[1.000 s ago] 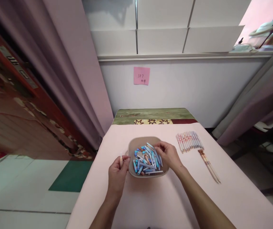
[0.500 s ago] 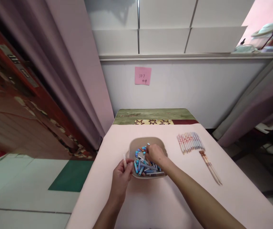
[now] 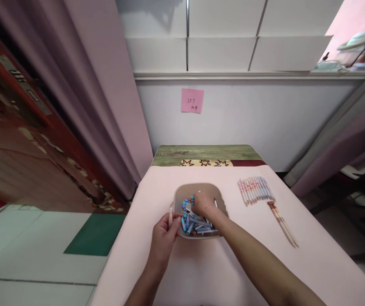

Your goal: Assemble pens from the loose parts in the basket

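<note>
My left hand point(image 3: 163, 231) is closed round a slim, pale pen barrel point(image 3: 170, 216), held upright at the left rim of a beige plastic basin point(image 3: 219, 197). In the basin lie loose pen parts point(image 3: 190, 227): blue and brown caps, blue-grey barrels and thin white pieces. My right hand point(image 3: 205, 204) reaches down inside it, over the small blue caps point(image 3: 185, 203) near the back. Its fingers are pinched together with the tips pointing down. What they grip, if anything, is hidden by the hand.
To the right on the pale pink tabletop point(image 3: 249, 263), a row of several pens point(image 3: 256, 191) lies side by side, with a few brown-and-cream pens point(image 3: 282, 223) below it. Behind the table, a pink note point(image 3: 192, 100) is stuck to the wall. A purple curtain point(image 3: 106, 106) hangs at left.
The view has shifted slightly. My right hand has moved a little left within the basin, staying over the caps. My left hand still holds the pale barrel.
</note>
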Demonstrator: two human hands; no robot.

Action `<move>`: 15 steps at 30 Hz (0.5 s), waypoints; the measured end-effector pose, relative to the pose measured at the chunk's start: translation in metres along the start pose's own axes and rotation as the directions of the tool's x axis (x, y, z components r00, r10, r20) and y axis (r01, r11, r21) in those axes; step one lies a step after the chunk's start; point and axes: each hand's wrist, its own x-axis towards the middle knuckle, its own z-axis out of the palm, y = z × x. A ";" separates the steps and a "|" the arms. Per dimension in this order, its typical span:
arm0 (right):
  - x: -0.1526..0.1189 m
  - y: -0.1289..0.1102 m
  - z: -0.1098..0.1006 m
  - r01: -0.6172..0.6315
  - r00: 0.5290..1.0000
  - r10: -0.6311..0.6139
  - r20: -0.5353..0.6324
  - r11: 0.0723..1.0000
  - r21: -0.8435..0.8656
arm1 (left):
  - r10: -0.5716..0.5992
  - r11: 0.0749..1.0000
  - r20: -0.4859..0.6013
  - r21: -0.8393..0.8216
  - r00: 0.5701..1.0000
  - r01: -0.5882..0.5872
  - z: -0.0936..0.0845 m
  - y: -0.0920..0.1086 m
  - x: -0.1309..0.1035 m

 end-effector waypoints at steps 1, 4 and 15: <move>0.000 0.006 -0.002 0.013 1.000 -0.012 -0.017 0.997 0.081 | 0.014 0.999 0.007 0.048 1.000 -0.014 -0.001 0.001 0.001; -0.003 0.026 -0.010 0.087 0.995 -0.060 -0.081 0.921 0.381 | 0.074 0.978 0.075 0.188 0.994 -0.087 -0.003 0.007 0.008; -0.069 0.071 -0.016 0.170 0.981 0.087 -0.171 0.013 0.985 | 0.225 0.650 0.620 0.479 0.751 -0.590 0.040 0.016 0.070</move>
